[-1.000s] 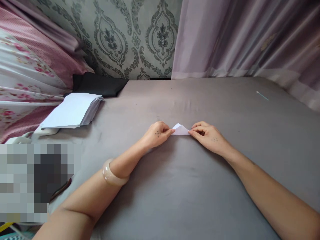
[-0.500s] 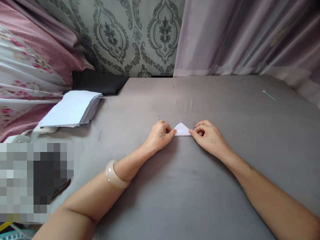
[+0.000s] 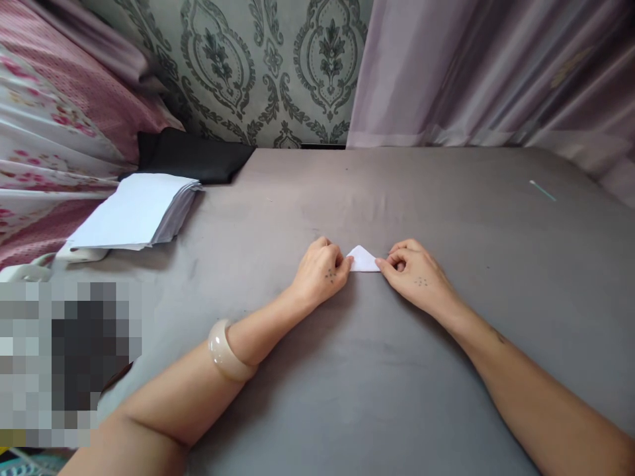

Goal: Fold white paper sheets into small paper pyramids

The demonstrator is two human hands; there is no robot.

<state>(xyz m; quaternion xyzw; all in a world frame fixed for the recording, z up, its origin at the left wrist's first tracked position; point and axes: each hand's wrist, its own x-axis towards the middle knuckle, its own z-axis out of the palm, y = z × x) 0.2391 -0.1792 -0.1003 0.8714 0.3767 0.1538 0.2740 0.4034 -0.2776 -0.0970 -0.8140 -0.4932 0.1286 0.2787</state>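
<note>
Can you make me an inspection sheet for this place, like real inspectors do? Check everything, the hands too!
Surface: grey cover, slightly wrinkled.
Job's things: small folded white paper, peaked at the top, between the hands.
Clutter: stack of white paper and black item at far left; thin stick at far right.
Hands: left hand pinches the folded paper's left end; right hand pinches its right end. Pale bangle on the left arm.
Cables: pale cord-like strip in the bottom left corner; can't tell whether it's a cable.
Surroundings: patterned wall ahead, purple curtain at right, flowered cloth at left. Blurred blocks hide part of the lower left.
</note>
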